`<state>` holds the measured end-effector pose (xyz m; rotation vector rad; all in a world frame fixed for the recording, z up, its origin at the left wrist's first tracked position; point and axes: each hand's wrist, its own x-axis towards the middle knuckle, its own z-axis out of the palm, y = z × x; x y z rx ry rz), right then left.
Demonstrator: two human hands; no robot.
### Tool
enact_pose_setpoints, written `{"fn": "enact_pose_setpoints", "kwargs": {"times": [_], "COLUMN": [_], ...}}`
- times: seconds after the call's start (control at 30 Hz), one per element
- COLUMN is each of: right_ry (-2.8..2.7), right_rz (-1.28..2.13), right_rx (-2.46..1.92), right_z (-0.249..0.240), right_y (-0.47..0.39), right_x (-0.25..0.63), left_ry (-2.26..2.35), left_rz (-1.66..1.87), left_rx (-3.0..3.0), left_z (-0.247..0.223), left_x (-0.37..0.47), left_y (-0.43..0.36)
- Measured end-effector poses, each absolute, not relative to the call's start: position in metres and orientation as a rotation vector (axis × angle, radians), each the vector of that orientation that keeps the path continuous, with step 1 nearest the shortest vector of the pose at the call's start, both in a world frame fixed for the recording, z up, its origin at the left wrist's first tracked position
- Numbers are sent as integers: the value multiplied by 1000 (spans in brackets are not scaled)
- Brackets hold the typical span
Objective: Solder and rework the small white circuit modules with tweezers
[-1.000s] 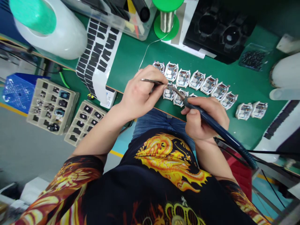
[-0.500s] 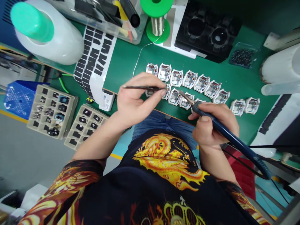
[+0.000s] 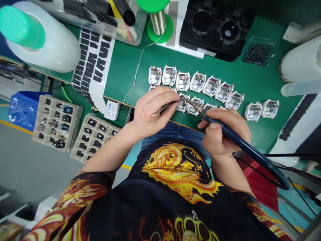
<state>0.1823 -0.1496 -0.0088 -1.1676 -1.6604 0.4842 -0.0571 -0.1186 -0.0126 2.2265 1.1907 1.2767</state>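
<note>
My left hand [image 3: 154,110] is closed on slim dark tweezers [image 3: 161,109], their tip at the left edge of an open white watch case [image 3: 183,103] in the front row. My right hand [image 3: 224,134] grips the dark blue handle of a soldering iron [image 3: 243,144]. Its pointed tip reaches left over the front row, close to that same case and its right neighbour [image 3: 195,106]. Small circuit boards show inside the cases. My left hand partly hides the front row's left end, and the iron and right hand cover part of its right end.
Behind stands a back row of similar cases [image 3: 198,82]. A solder spool [image 3: 157,23] trails wire across the green bench [image 3: 127,63]. Further off are a black fixture [image 3: 215,30] and a tray of small dark parts [image 3: 258,53]. A large white bottle [image 3: 57,47] stands left; parts trays [image 3: 54,122] sit lower.
The view has shifted, moving the bench things slightly left. My left hand has moved right relative to the cases and tilted the tweezers. The iron stays over about the same cases.
</note>
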Motion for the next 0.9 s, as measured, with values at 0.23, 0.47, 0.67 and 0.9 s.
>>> {"fn": "enact_pose_setpoints", "kwargs": {"times": [0.23,0.47,0.67,0.9], "right_ry": [-1596,-1569,-1583,-1586], "right_rz": [406,423,424,434], "right_rx": [-1090,-1077,-1143,-1107], "right_z": [-7,-6,-5,-4], "right_y": [-147,-148,-149,-149], "right_x": [177,175,175,175], "left_ry": [1238,1238,1270,1236], "left_rz": [1164,1170,1155,1178], "left_rx": [2271,2294,2309,2362], "left_z": [-12,-15,-15,-22], "left_x": [-57,-57,-55,-55], "left_y": [-120,-121,-120,-124]}}
